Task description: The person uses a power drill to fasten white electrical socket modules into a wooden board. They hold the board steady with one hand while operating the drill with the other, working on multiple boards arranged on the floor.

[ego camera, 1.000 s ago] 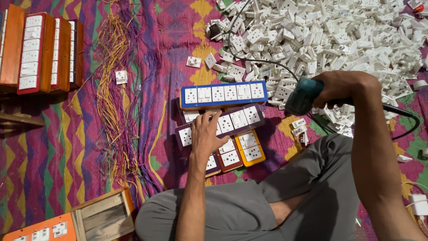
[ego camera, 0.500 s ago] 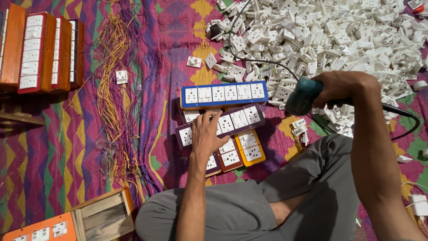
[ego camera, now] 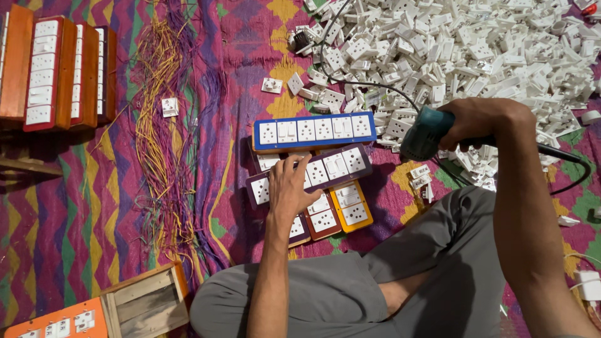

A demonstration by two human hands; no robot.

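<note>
Two hands work over a patterned purple cloth: the left hand [ego camera: 289, 188] lies spread, fingers flat, on a dark purple switchboard panel [ego camera: 335, 168] whose long axis runs left to right, tilted slightly upward at right. The right hand [ego camera: 482, 119] is wrapped around a teal power screwdriver [ego camera: 422, 133] pointing left-downward, just beside one blue-framed panel [ego camera: 313, 130]. An open wooden box [ego camera: 145, 303] at lower left shows nothing inside.

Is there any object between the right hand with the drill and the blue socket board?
Nothing visible does. The right hand holds the teal drill just right of the blue socket board, with only patterned cloth between.
</note>
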